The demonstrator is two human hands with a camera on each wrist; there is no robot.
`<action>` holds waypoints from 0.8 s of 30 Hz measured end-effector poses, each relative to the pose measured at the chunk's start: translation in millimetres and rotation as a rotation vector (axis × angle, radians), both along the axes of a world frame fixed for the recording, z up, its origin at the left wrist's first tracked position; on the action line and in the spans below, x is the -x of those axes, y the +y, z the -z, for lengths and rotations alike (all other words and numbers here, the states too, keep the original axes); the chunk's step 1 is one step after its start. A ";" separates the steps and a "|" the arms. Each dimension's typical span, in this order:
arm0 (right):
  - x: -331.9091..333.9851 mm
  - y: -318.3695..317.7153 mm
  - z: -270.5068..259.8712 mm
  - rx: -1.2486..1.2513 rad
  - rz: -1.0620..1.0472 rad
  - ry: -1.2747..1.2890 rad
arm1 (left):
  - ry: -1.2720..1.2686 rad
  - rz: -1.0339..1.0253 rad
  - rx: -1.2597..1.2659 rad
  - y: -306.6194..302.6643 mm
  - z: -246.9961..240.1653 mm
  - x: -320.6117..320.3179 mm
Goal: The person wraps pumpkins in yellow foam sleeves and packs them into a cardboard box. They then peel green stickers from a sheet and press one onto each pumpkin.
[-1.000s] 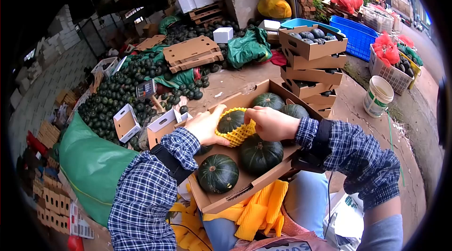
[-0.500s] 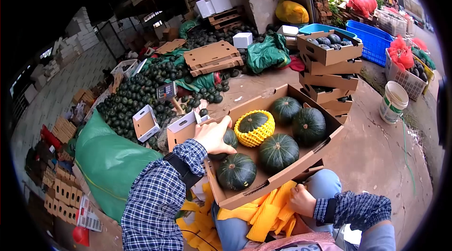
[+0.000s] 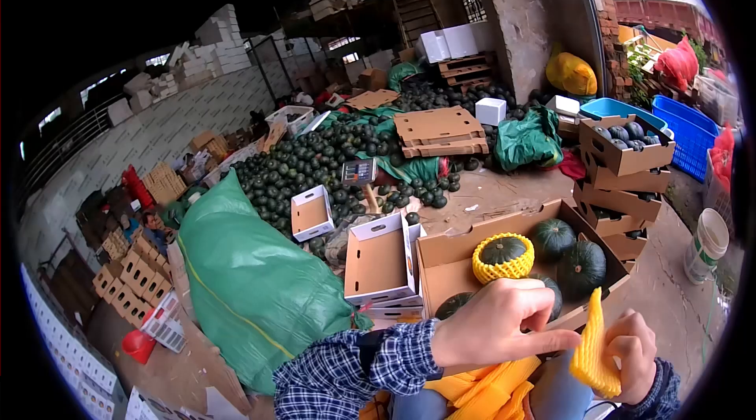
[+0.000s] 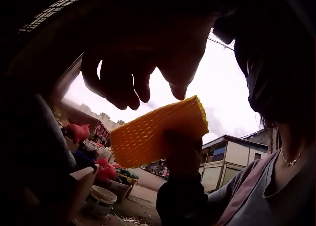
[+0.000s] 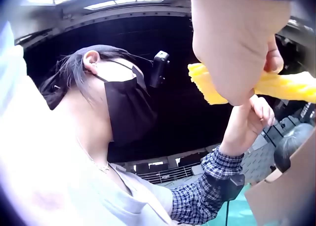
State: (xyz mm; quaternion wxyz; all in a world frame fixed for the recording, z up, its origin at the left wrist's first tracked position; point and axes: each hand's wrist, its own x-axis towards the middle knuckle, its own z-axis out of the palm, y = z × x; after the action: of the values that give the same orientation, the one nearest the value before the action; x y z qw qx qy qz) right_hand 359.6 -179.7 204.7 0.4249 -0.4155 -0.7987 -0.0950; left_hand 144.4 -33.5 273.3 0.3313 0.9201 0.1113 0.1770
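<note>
Pinched in my right hand (image 3: pixel 632 357) is a flattened yellow foam net sleeve (image 3: pixel 592 353). My left hand (image 3: pixel 496 324) is just left of it, fingers loosely bent and holding nothing; the left wrist view has these fingers (image 4: pixel 143 85) above the sleeve (image 4: pixel 143 137), apart from it. In the right wrist view the sleeve (image 5: pixel 286 86) sticks out on both sides of my right hand (image 5: pixel 237 48). Beyond my hands, a cardboard box (image 3: pixel 441 258) holds dark green pumpkins (image 3: pixel 583 269), one (image 3: pixel 504 250) ringed by a yellow net; my left hand partly hides others.
More yellow sleeves (image 3: pixel 484 392) lie on the lap. Small empty boxes (image 3: pixel 382 262) and a big green sack (image 3: pixel 260 286) are at the left. Stacked boxes (image 3: pixel 626 176) and a white bucket (image 3: pixel 706 247) stand at the right, a pumpkin pile (image 3: pixel 315 164) farther back.
The right hand has left the netted pumpkin, gone down to the lap and come up with a sleeve. The left hand has moved off the box toward it. The head view has swung left.
</note>
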 end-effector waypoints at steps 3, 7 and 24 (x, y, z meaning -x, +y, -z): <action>28.8 30.6 -16.1 -0.264 0.383 -0.107 | -0.453 0.129 -0.123 -25.5 6.9 -14.6; 43.1 47.2 -10.0 -0.242 0.324 0.052 | -0.524 -0.023 0.015 -23.8 12.1 -9.9; 89.3 60.3 -20.5 -0.275 -0.111 0.699 | -0.678 -0.336 0.055 -23.8 27.2 10.7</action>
State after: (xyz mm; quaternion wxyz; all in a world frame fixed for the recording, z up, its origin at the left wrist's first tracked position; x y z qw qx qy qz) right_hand 270.3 -119.4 225.2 0.7280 -0.3178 -0.6067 -0.0307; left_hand 133.8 -57.3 246.0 0.3401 0.7688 0.1495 0.5205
